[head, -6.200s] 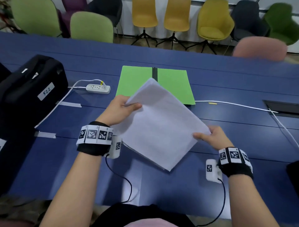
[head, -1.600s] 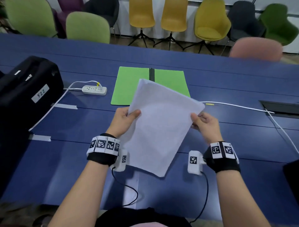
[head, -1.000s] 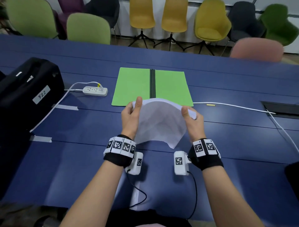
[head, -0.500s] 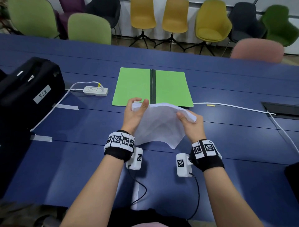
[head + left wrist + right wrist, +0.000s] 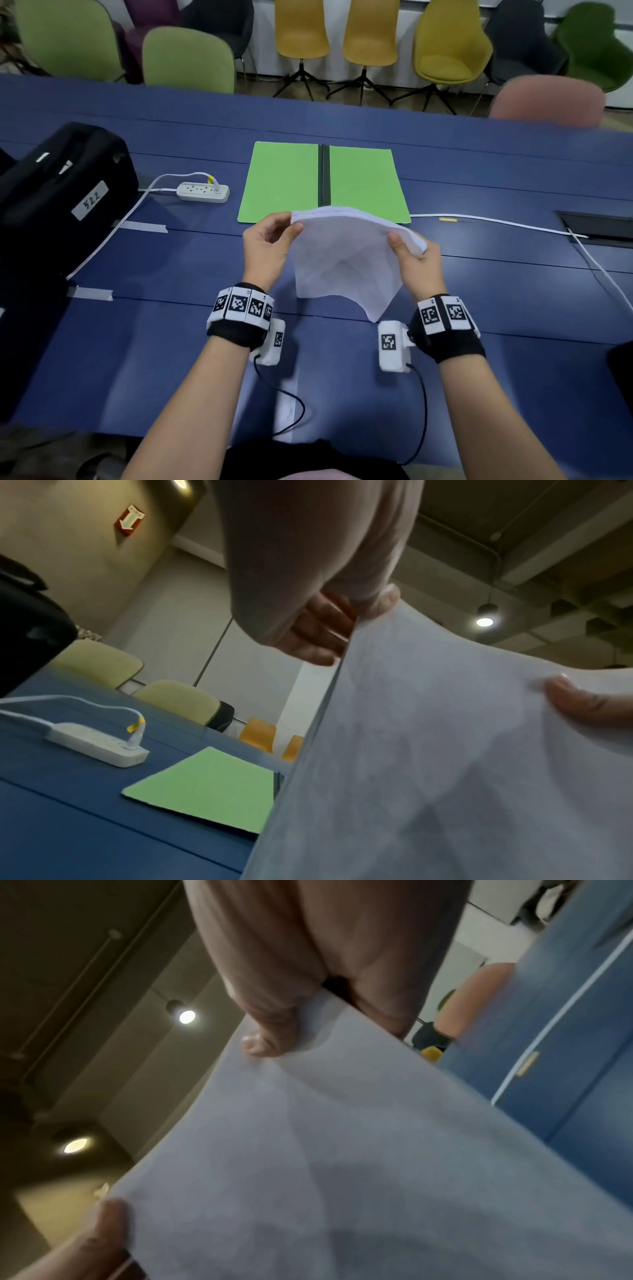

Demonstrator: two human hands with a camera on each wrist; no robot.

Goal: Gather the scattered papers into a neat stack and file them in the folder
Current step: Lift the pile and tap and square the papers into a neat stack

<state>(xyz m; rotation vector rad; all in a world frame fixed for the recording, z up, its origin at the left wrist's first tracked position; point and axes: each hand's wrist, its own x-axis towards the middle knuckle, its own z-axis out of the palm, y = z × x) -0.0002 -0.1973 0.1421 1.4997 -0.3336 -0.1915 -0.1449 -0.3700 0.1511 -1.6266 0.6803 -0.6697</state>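
A stack of white papers hangs upright above the blue table, bowed along its top edge. My left hand pinches the stack's upper left corner. My right hand grips the upper right corner, thumb on the near face. In the left wrist view the papers fill the right half, my left hand at their top edge. In the right wrist view the papers span the frame under my right hand. The green folder lies open flat just beyond the stack.
A white power strip and its cable lie left of the folder. A black case stands at the far left. A white cable runs right toward a table hatch. Chairs line the far edge.
The stack went from tilted flat in both hands to standing upright, held by its top corners. In the last half second it barely moved; my left thumb shifted on the corner.
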